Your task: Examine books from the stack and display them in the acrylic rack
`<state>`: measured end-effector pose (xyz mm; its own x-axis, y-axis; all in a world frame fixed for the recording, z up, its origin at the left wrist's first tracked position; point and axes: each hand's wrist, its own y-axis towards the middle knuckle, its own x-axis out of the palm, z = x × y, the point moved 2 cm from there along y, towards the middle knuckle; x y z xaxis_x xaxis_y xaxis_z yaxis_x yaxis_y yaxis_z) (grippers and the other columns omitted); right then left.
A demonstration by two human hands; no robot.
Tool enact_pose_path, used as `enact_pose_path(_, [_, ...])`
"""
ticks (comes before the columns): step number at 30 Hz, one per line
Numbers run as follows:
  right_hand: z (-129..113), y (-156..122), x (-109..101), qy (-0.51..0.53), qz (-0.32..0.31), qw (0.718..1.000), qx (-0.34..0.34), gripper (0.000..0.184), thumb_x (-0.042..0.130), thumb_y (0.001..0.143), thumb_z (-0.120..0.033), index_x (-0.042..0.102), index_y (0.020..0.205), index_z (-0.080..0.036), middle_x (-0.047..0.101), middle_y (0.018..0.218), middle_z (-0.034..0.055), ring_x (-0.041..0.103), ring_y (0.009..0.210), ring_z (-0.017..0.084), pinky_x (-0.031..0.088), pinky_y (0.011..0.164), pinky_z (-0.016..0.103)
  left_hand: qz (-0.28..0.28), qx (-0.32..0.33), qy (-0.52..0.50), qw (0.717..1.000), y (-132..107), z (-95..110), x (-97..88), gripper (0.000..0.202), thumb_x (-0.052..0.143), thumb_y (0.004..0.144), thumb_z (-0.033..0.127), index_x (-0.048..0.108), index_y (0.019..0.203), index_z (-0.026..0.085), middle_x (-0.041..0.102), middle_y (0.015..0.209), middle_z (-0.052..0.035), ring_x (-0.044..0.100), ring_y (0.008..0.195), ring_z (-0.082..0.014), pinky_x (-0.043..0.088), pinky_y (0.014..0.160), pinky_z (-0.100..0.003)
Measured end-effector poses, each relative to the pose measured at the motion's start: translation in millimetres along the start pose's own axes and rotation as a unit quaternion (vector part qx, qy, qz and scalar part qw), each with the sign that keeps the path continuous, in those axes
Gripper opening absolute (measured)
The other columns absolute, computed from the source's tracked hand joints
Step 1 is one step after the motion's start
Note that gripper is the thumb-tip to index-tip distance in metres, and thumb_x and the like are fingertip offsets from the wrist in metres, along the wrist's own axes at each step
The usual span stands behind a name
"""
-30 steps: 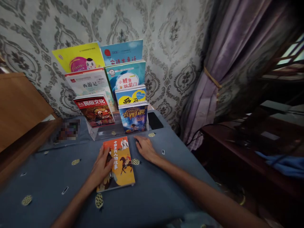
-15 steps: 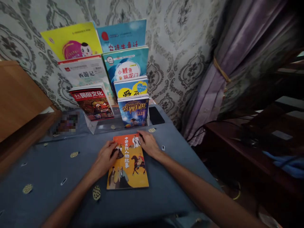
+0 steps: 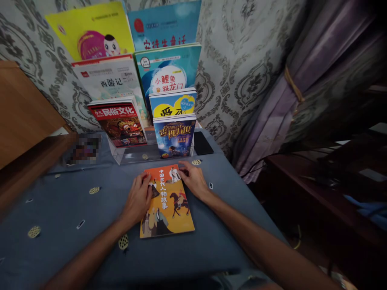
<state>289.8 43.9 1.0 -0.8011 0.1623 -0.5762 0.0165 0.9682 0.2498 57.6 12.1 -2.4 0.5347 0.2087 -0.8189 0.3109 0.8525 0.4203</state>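
An orange-yellow book (image 3: 166, 201) with Chinese lettering and painted figures lies flat, cover up, on the blue tablecloth. At its upper left edge, my left hand (image 3: 139, 196) grips it with curled fingers, the thumb toward the cover. My right hand (image 3: 193, 179) holds the upper right edge between thumb and fingers. Behind the book stands a clear display rack (image 3: 136, 155) with several upright books. Lowest in it are a red-topped book (image 3: 121, 125) on the left and a dark blue book (image 3: 174, 137) on the right. The undersides of my fingertips are hidden.
A black phone (image 3: 203, 143) lies right of the rack. Taller books, such as a yellow one (image 3: 69, 34), rise at the back before the patterned wall (image 3: 236, 72). A wooden board (image 3: 27, 112) stands on the left. Beyond the table's right edge hangs a purple curtain (image 3: 272, 112).
The view has shifted a little, so the rack looks larger and higher. Both hands keep their places at the book's upper edges; the book stays flat on the cloth.
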Motion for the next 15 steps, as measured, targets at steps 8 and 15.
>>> enact_pose_path(8, [-2, 0, 0, 0.012, -0.005, 1.0, 0.007, 0.033, 0.061, 0.088, -0.015, 0.067, 0.12, -0.021, 0.079, 0.102, 0.0057, 0.075, 0.095, 0.022, 0.058, 0.084, 0.033, -0.018, 0.026, 0.009, 0.999, 2, -1, -1.7, 0.041, 0.034, 0.1, 0.028, 0.055, 0.133, 0.015, 0.056, 0.138, -0.0149, 0.05, 0.132, -0.0284, 0.041, 0.114, -0.049])
enact_pose_path(15, [-1, 0, 0, 0.006, -0.003, 1.0, 0.005, 0.034, 0.059, 0.088, -0.017, 0.066, 0.122, -0.021, 0.079, 0.103, 0.0063, 0.075, 0.095, 0.023, 0.058, 0.084, 0.034, -0.065, 0.078, 0.024, 0.995, 14, -5, -1.8, 0.045, 0.037, 0.1, 0.034, 0.054, 0.138, 0.016, 0.053, 0.147, -0.014, 0.047, 0.139, -0.0278, 0.038, 0.117, -0.051])
